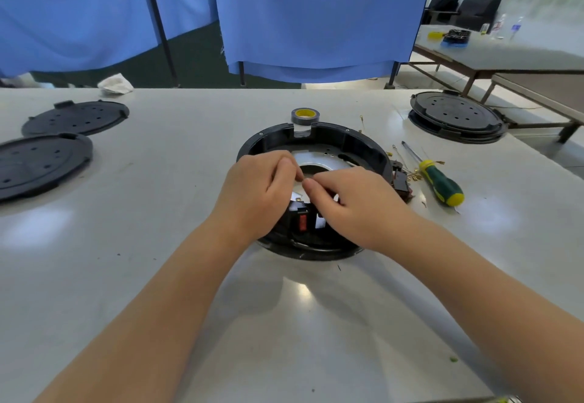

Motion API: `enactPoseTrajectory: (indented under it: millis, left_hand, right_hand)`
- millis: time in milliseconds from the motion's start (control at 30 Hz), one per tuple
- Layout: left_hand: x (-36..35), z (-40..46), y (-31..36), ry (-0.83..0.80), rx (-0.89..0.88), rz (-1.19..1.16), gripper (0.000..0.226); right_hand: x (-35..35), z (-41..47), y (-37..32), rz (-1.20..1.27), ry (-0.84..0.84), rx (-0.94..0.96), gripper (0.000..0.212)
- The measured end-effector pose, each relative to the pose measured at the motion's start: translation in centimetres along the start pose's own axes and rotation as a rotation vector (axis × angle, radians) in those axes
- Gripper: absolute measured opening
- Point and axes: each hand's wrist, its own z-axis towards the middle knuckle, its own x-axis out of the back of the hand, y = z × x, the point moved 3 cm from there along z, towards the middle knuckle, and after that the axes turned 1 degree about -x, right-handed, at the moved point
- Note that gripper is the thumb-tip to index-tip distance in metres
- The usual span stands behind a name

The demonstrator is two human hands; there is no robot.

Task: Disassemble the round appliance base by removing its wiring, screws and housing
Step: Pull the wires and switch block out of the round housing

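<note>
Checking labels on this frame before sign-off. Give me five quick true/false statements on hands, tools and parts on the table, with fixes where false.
1. Both hands work inside the open round base. True: left hand and right hand meet over its middle, fingertips pinched together.
2. The right hand holds the screwdriver. False: the screwdriver lies on the table, right of the base.
3. A tape roll sits beyond the base. True.
4. Two black round covers lie far left. True.
5. The table's right side holds no other base. False: a closed black unit sits there.
</note>
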Motion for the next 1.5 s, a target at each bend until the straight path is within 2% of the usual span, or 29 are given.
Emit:
enactPoseTrajectory:
  millis: [200, 433, 667, 1033, 1233, 1500]
  left_hand:
    - [0.0, 0.3, -1.5, 0.038, -0.003, 0.107, 0.037]
    - [-0.1, 0.3, -2.2, 0.107, 0.013, 0.08, 0.037]
    - [-0.3, 0.3, -2.5, 0.131, 0.007, 0.094, 0.037]
    - [-0.3, 0.4, -2.4, 0.136, -0.016, 0.138, 0.039]
    - [-0.3, 0.4, -2.4, 0.135, -0.02, 0.129, 0.039]
    - [-0.4, 0.5, -2.4, 0.14, -0.011, 0.146, 0.039]
  right_hand:
    - [0.2, 3.1, 0.1, 0.128, -0.268, -0.214, 0.056]
    - [-1.2, 5.6, -1.0, 0.146, -0.418, -0.277, 0.047]
    - [-2.4, 4.9, -1.7, 0.105, -0.384, -0.233, 0.037]
    - [-2.6, 4.9, -1.4, 0.16, -0.362, -0.209, 0.04]
    - [-2.1, 5.2, -1.1, 0.123, -0.259, -0.195, 0.039]
    - [-2.3, 5.1, -1.6, 0.151, -0.356, -0.201, 0.034]
